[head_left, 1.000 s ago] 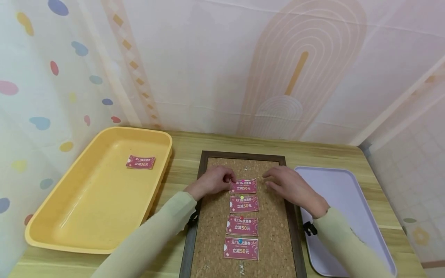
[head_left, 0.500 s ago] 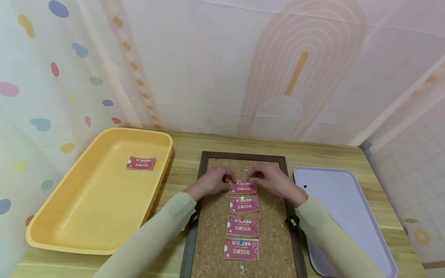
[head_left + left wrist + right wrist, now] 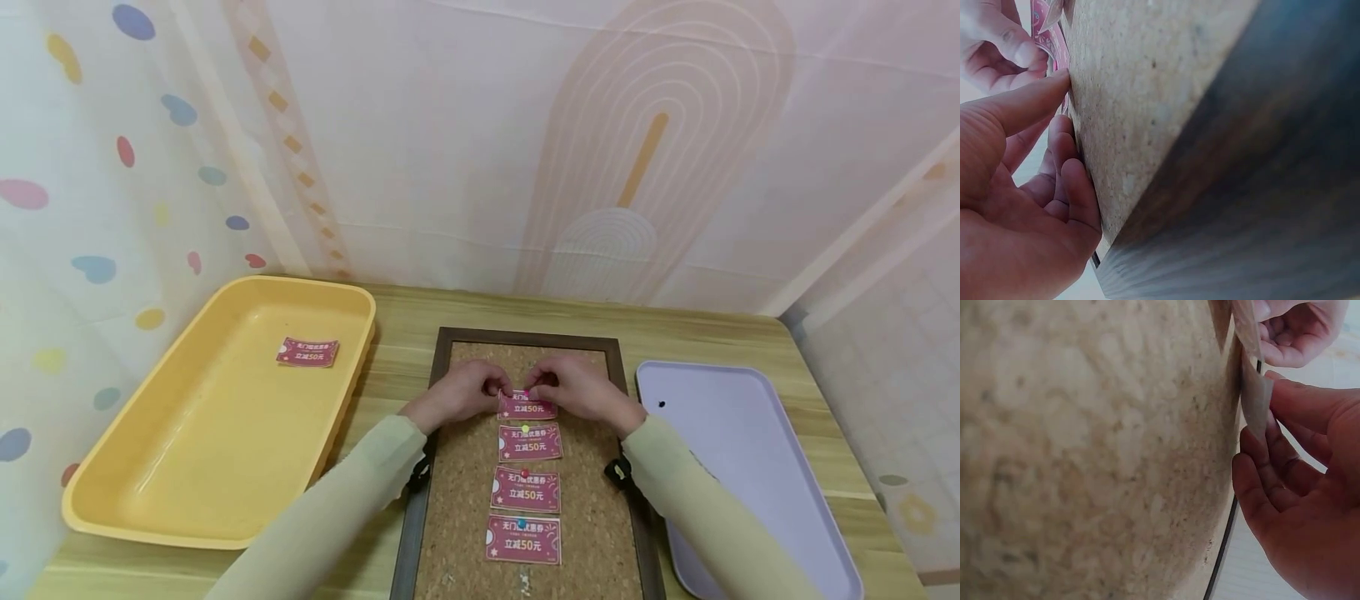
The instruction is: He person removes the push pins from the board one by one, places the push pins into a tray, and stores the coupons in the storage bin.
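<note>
A cork board [image 3: 465, 492] in a dark wooden frame lies on the table, with several pink coupons in a column on it. At the top coupon [image 3: 517, 408], my left hand [image 3: 467, 390] has thumb and fingertips on the left end. My right hand [image 3: 577, 387] pinches the pink push pin [image 3: 527, 393] at that coupon's upper edge, its fingers partly covering pin and paper. Lower coupons carry a yellow pin [image 3: 525, 429], a red pin [image 3: 524, 473] and a blue pin [image 3: 521, 523]. In the right wrist view the coupon's edge [image 3: 1257, 394] stands slightly off the cork.
On the left stands a yellow bin [image 3: 217, 433] with one loose coupon [image 3: 307, 352] inside. A lilac tray [image 3: 720, 392] lies right of the board, a small black thing [image 3: 662, 404] on it. Patterned curtains hang behind the wooden table [image 3: 405, 317].
My right hand has come in from the right of the board and closed finger and thumb on the pink push pin. The left hand has stayed at the coupon's left end.
</note>
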The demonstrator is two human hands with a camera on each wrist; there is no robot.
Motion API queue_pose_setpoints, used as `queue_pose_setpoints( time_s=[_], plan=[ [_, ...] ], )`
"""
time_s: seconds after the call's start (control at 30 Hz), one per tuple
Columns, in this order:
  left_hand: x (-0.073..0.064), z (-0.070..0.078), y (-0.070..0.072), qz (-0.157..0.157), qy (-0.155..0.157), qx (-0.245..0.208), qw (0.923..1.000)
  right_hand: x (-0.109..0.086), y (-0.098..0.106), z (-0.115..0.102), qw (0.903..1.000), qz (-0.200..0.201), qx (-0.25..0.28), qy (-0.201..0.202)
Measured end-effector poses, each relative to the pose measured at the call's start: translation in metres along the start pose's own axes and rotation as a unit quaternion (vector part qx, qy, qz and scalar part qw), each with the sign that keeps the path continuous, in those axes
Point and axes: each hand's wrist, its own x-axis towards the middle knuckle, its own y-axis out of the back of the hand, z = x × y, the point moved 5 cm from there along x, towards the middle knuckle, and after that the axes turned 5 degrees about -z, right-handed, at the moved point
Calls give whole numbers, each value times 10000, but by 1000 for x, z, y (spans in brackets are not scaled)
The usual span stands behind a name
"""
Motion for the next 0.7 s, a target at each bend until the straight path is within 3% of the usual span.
queue_pose_setpoints(
  time_s=[0.3,0.7],
  plan=[
    [1,0,-1,3,-66,71,10000,5,-1,4,9997,-160,-18,-188],
    [1,0,0,0,-112,104,9999,10,-7,6,9991,-357,-188,-155]
  ],
)
